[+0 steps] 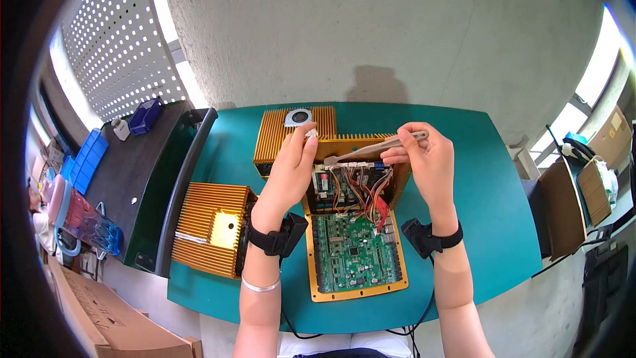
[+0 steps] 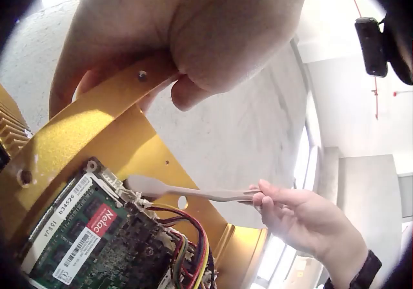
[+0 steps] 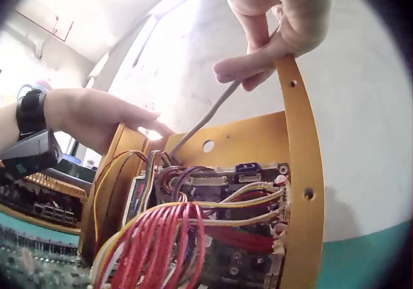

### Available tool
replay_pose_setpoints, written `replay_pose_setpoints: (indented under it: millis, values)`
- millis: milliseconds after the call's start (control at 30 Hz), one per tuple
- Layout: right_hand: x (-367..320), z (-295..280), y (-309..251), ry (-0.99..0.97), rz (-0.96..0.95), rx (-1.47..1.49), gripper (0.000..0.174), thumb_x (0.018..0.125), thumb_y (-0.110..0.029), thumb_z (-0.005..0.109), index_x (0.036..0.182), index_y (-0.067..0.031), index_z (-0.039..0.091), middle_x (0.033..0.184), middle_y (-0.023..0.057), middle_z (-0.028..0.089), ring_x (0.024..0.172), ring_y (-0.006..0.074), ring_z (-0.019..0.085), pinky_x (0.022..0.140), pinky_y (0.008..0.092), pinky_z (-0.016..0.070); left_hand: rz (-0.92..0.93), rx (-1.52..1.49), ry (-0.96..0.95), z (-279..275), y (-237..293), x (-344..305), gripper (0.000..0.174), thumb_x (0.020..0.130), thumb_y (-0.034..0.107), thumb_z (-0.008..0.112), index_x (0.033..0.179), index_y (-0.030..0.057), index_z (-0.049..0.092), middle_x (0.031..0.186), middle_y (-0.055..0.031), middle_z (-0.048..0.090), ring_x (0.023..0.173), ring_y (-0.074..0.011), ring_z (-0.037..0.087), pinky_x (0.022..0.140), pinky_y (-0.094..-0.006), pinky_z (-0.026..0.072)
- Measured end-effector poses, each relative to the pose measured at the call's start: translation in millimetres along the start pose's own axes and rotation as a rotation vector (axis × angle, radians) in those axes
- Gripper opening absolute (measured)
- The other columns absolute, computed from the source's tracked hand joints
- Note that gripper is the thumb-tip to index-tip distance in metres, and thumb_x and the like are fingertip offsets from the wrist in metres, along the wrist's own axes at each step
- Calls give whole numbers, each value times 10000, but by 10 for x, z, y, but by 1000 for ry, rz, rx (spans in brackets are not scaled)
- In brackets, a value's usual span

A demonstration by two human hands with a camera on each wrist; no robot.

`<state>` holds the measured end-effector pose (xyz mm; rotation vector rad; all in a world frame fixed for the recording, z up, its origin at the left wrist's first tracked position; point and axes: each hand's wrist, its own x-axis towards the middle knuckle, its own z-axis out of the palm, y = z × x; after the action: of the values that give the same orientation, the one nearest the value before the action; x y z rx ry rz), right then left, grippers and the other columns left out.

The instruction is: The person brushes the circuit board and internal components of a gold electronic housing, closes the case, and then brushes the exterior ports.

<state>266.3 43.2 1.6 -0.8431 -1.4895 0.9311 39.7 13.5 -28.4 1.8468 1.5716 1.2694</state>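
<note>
My left hand [image 1: 291,167] grips the upper edge of the gold metal case [image 2: 97,108], thumb on one side of the wall and fingers on the other. In my right hand [image 1: 430,162] I pinch a slim grey-beige plastic spatula-like tool [image 1: 377,148] by its handle. Its broad, flat end [image 2: 143,184] points down inside the case, close to white connectors at the edge of a circuit board with a memory module [image 2: 87,237]. Coloured wires [image 3: 158,237] run from that board to a green circuit board [image 1: 354,252] on the case's opened gold panel.
Another gold finned case [image 1: 212,225] lies at the left, beside a black-edged cart [image 1: 179,192]. Behind my left hand is a finned gold unit [image 1: 271,136] with a small fan [image 1: 298,117]. Everything stands on a green table [image 1: 477,219] against a grey wall.
</note>
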Motion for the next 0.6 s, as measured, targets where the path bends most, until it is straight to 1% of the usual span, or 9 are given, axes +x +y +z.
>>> replay_pose_setpoints:
  millis: [167,300,367,400,467,600]
  values:
    - [25,-37,10,1,46,102,165,972,-80,519,977,78,562,830,166,671,706,227,714,618,285,589,1,8,7,2,14,-4,365,1039,226,367,1319,5,445,1228,-176,550,1178,-276,513,1014,-341,370]
    - [34,-80,-21,7,18,99,160,969,-85,527,988,71,558,837,158,676,690,217,708,602,281,582,11,26,10,-6,15,-4,353,1035,218,371,1306,8,456,1215,-173,552,1158,-276,520,1000,-342,378]
    - [27,-103,-79,54,-13,84,136,949,-91,565,928,42,581,806,120,679,642,163,681,564,246,540,8,25,10,-3,24,-6,349,1033,215,374,1301,9,461,1207,-172,554,1150,-278,523,995,-342,381]
    - [23,-124,-92,53,-12,83,136,949,-91,565,928,42,581,806,120,679,642,163,681,564,246,540,16,29,18,-1,25,-6,347,1030,213,379,1294,8,468,1204,-174,555,1147,-283,524,994,-343,382]
    - [10,-160,-118,87,-7,-203,130,920,-90,607,844,14,596,769,82,675,580,107,628,539,218,488,23,32,27,3,26,-6,344,1027,212,384,1288,7,475,1200,-175,555,1144,-288,525,992,-344,383]
    - [-45,-190,-267,57,1,-250,112,879,-69,643,804,2,600,709,62,650,582,86,598,542,227,464,24,38,31,8,16,-4,342,1023,216,393,1271,4,494,1200,-180,554,1146,-305,522,994,-348,382]
